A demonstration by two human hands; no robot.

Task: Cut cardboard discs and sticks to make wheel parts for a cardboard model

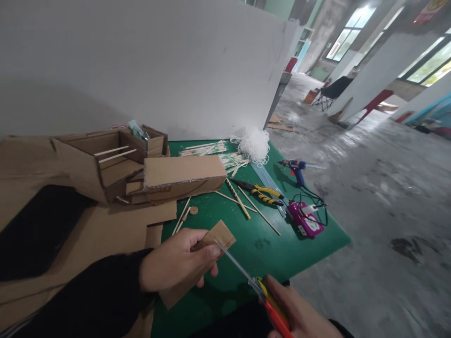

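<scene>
My left hand (pixel 183 260) pinches a folded strip of brown cardboard (pixel 221 233) between thumb and fingers, its lower end hanging below the palm. In my right hand (pixel 296 305), at the bottom edge, is a pair of scissors (pixel 239 268) with orange and yellow handles. The tip of the long blade meets the cardboard just beside my left thumb. Part of the handles is hidden by my right fingers. Beyond my left hand lie a small round cardboard disc (pixel 193 211) and thin wooden sticks (pixel 182 215) on the green tabletop (pixel 260 258).
A cardboard box structure (pixel 185 176) stands at the back left, near a black flat object (pixel 42 230). Yellow-handled pliers (pixel 264 191), a blue glue gun (pixel 296 169), a purple box (pixel 306 219) with a cable and a white string bundle (pixel 255 146) lie rightward. A grey wall (pixel 141 65) rises behind.
</scene>
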